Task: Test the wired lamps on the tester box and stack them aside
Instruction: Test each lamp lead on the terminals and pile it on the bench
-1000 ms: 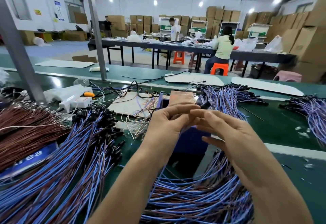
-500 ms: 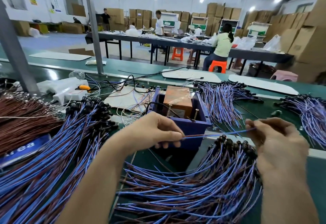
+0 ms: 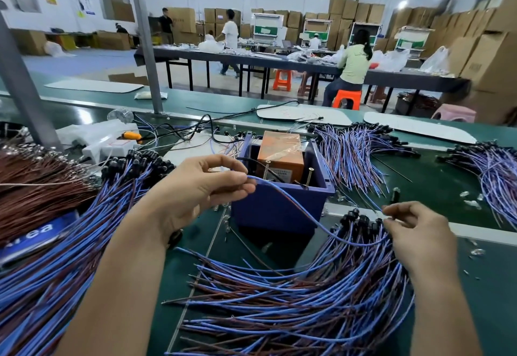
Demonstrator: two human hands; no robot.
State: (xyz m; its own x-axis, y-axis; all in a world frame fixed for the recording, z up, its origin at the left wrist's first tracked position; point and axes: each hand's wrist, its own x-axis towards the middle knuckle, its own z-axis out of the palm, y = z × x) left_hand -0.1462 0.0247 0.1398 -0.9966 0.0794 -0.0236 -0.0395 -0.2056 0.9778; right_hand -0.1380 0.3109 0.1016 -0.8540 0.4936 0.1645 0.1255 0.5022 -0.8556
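One wired lamp, a paired blue and brown lead, is shown stretched between the two hands and sagging in a shallow curve in front of the blue tester box. Its near end is pinched between thumb and fingertips of the left hand, just beside the box's front left corner. The far end is taken up by the right hand, whose fingers are curled round it; the lamp head itself is hidden by that hand. An orange block and two upright screws are seen inside the box. Beneath the right hand a fanned pile of wired lamps is laid on the green bench, black heads towards the box. A larger pile is spread at the left, beside a bundle of brown wires, and further piles are placed behind the box.
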